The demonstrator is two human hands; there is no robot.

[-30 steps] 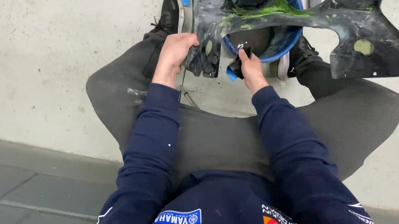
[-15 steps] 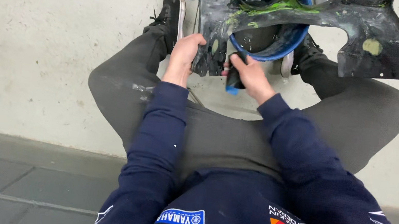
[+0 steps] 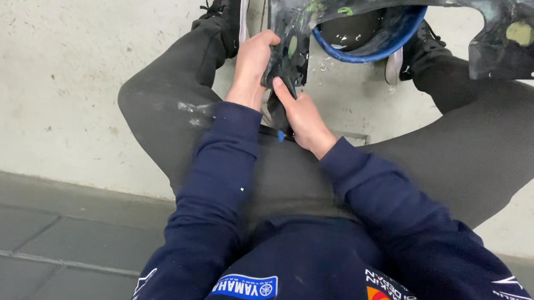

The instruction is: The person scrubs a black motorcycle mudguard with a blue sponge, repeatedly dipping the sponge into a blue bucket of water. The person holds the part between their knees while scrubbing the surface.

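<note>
Both hands, left (image 3: 253, 64) and right (image 3: 303, 117), clasp the black panel (image 3: 297, 18) (paint-smeared).

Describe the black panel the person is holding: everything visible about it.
The black panel is a thin, glossy, irregular sheet, plastic by its look, smeared with green and pale patches. It spans the blue bucket between the shoes, its top cut off by the frame. The left hand grips its lower tab; the right hand presses the same tab from below.
</note>
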